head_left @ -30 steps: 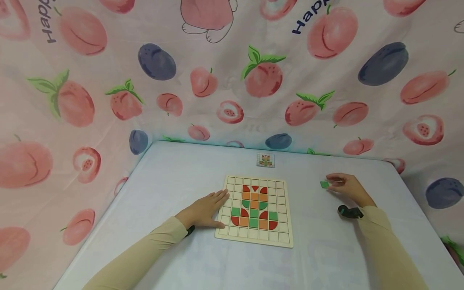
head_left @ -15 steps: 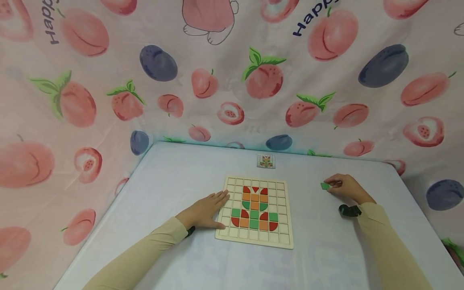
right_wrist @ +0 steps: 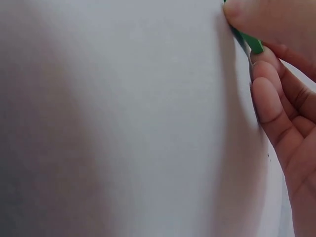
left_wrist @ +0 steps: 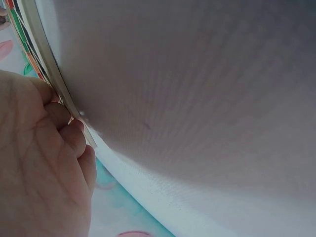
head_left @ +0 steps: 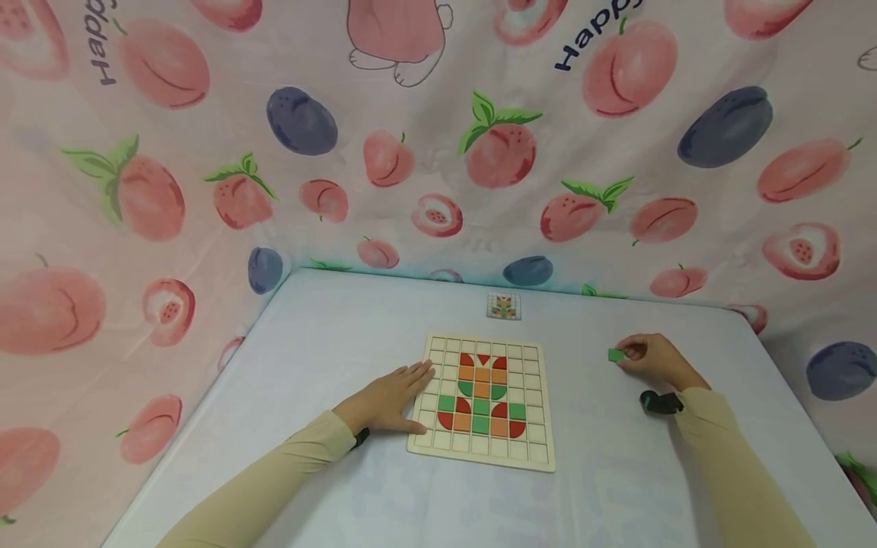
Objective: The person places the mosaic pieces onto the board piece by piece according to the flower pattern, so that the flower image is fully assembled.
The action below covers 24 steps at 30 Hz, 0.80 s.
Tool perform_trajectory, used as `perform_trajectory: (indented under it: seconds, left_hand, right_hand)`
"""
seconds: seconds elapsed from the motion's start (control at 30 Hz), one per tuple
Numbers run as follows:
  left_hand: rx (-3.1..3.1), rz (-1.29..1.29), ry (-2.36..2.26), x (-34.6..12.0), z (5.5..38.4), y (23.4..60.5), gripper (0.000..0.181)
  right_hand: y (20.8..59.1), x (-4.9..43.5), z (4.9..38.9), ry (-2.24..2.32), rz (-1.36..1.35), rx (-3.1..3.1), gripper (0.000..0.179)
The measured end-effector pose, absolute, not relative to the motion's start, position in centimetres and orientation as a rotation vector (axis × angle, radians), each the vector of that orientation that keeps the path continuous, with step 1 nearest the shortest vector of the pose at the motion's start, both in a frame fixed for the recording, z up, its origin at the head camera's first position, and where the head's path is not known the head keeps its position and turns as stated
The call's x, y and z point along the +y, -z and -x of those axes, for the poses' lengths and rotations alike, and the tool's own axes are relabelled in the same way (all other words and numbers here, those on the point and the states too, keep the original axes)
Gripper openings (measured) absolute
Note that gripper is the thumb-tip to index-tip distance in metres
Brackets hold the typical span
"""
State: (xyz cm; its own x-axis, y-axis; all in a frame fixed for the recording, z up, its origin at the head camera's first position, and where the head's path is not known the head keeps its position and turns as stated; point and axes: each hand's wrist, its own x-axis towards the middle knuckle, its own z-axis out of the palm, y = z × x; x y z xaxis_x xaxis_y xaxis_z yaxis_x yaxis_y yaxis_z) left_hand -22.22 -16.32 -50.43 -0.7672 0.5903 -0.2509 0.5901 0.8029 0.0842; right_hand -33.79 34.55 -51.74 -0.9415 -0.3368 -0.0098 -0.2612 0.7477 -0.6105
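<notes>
A pale wooden grid board (head_left: 534, 441) lies on the white table, its middle cells filled with red, orange and green tiles (head_left: 482, 407) in a flower pattern. My left hand (head_left: 387, 399) rests on the board's left edge with fingers extended; the left wrist view shows the fingers (left_wrist: 74, 138) along that edge. To the right of the board, my right hand (head_left: 659, 359) pinches a green tile (head_left: 616, 355) between thumb and fingers, low over the table. In the right wrist view, the green tile (right_wrist: 254, 45) is partly hidden by the thumb.
A small card (head_left: 504, 306) printed with a similar flower pattern lies behind the board. The table (head_left: 329, 320) meets a fruit-printed cloth (head_left: 425, 152) at its back and left. A dark wrist camera (head_left: 661, 401) sits under the right sleeve.
The green tile has turned in my right fingers and shifted slightly nearer the front. My left hand has stayed on the board's edge.
</notes>
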Motion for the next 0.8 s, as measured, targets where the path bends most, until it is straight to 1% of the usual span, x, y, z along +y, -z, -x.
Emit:
perform_trajectory:
  seconds: [0.1,0.33,0.8]
  left_hand:
    - [2.725,-0.91,-0.009,-16.3,22.2,50.4,0.103]
    - [2.729,-0.912,-0.012,-16.3,22.1,50.3,0.103]
    - [2.73,-0.897,-0.017,-16.2,22.0,50.3,0.103]
  right_hand:
    - [51.8,34.3,33.4,0.976,0.481,2.829,0.028]
    - [51.8,32.4,32.5,1.012,0.571,2.799,0.028]
    - [49.8,25.0,29.2,1.107,0.781,2.761,0.022]
